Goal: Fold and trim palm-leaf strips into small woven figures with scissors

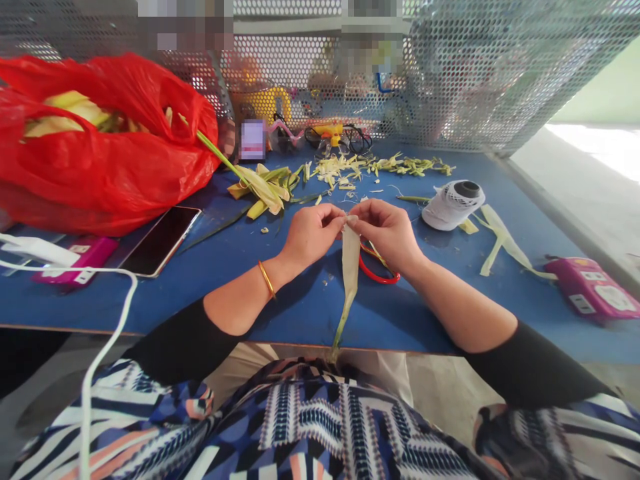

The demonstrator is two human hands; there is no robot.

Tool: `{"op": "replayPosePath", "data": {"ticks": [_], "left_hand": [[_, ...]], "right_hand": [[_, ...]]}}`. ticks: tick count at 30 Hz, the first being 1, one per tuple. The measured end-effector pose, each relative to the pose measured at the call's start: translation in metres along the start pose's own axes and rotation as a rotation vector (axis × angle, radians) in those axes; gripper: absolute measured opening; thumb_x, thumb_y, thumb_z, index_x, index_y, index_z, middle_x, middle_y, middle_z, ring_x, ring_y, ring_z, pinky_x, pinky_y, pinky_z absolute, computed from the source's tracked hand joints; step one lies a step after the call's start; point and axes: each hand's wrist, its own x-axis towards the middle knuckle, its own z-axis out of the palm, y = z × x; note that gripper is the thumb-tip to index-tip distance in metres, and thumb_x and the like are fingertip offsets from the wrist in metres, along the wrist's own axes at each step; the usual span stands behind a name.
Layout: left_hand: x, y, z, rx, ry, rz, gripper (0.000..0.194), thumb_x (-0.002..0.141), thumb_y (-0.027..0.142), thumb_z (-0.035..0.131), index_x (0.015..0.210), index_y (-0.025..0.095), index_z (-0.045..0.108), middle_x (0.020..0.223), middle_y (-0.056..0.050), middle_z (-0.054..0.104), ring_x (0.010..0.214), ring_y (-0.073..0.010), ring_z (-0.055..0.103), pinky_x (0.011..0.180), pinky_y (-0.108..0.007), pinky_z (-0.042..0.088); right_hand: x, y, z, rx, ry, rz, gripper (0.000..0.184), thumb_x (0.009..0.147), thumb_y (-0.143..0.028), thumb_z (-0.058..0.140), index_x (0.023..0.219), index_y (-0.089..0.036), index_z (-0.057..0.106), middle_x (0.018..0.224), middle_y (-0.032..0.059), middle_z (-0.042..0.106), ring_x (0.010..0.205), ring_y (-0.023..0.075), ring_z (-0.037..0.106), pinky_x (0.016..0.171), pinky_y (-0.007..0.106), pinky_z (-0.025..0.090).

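Note:
My left hand (313, 233) and my right hand (385, 230) meet above the blue table (280, 293), both pinching the top end of a long pale leaf strip (350, 267). The strip hangs down from my fingers toward my lap, turning green and narrow at its lower end. A gold bangle sits on my left wrist. Red-handled scissors (377, 270) lie on the table under my right hand, partly hidden by it.
A red plastic bag (100, 153) full of leaves lies at the left. A phone (160, 240), pink power strips (595, 290) and a white cable (100, 347) lie about. A white thread spool (453, 203), leaf scraps (350, 170) and a perforated metal screen (475, 73) stand farther back.

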Motion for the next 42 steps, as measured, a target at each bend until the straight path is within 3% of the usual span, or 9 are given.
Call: {"op": "replayPosePath", "data": {"ticks": [9,18,30,36,42], "left_hand": [[0.002,-0.003,0.001,-0.008,0.002,-0.003,0.01,0.085,0.017,0.062,0.076,0.016,0.067,0.07,-0.001,0.071,0.062,-0.0122,0.065,0.064,-0.024,0.053],[0.001,-0.001,0.003,-0.154,-0.031,-0.133,0.011,0.086,0.016,0.06,0.076,0.017,0.064,0.069,-0.001,0.068,0.062,-0.0128,0.065,0.055,-0.021,0.049],[0.0,0.006,0.003,-0.183,-0.054,-0.19,0.013,0.09,0.017,0.057,0.078,0.017,0.061,0.07,-0.001,0.069,0.064,-0.0122,0.065,0.055,-0.02,0.048],[-0.001,0.005,0.003,-0.172,-0.062,-0.131,0.011,0.088,0.019,0.06,0.078,0.016,0.063,0.068,0.0,0.068,0.063,-0.0121,0.066,0.053,-0.019,0.048],[0.001,-0.004,0.002,-0.073,-0.036,-0.018,0.012,0.088,0.018,0.057,0.077,0.017,0.063,0.065,0.001,0.067,0.06,-0.0113,0.063,0.055,-0.02,0.049]], "right_hand": [[-0.002,0.003,0.002,-0.075,0.058,-0.055,0.018,0.071,-0.036,0.072,0.072,-0.021,0.061,0.063,-0.0031,0.059,0.058,0.0114,0.05,0.06,0.029,0.043],[-0.002,0.001,0.003,-0.057,0.052,-0.039,0.021,0.071,-0.039,0.072,0.073,-0.021,0.061,0.065,-0.002,0.061,0.059,0.0123,0.053,0.059,0.03,0.044],[-0.002,0.001,0.004,-0.024,0.091,-0.016,0.016,0.076,-0.035,0.07,0.075,-0.02,0.063,0.064,-0.0019,0.063,0.06,0.0128,0.057,0.06,0.029,0.047],[-0.001,0.005,0.003,-0.044,0.111,-0.04,0.015,0.074,-0.03,0.072,0.071,-0.02,0.061,0.061,-0.0029,0.061,0.056,0.0107,0.053,0.055,0.027,0.042],[0.0,0.005,0.003,0.034,0.052,-0.068,0.016,0.072,-0.029,0.074,0.073,-0.019,0.062,0.064,-0.0025,0.062,0.058,0.0108,0.053,0.056,0.027,0.042]]}}
